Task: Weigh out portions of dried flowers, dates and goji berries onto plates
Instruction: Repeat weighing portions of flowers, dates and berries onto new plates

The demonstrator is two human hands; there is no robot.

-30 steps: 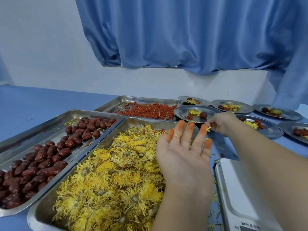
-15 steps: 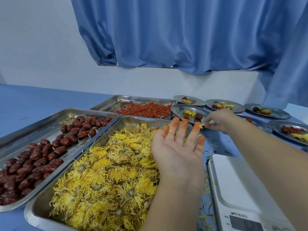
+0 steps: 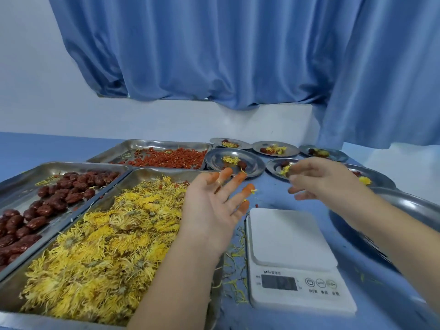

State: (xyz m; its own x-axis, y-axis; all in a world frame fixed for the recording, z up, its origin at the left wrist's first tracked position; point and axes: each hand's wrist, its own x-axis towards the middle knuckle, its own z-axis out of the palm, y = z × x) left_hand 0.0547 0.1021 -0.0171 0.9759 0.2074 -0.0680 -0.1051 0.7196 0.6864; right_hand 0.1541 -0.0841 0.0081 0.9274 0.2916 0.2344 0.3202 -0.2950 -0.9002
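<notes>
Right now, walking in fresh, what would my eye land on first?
The heap of yellow flowers filling the front tray, with dark red dates to its left. Above the flowers, the left hand is open, palm up, its fingers stained orange at the tips. A white scale sits on the blue table to the right, with small portioned plates behind it.

bare tabletop (image 3: 271,198) beyond scale (image 3: 289,239), plates (image 3: 234,161) behind

Yellow dried flowers (image 3: 102,244) fill one steel tray; dark red dates (image 3: 40,210) and orange-red goji berries (image 3: 171,158) fill others. The scale (image 3: 295,260) is white, the curtain (image 3: 238,51) blue, the left hand (image 3: 212,208) orange-stained at its fingertips (image 3: 240,177).
</notes>
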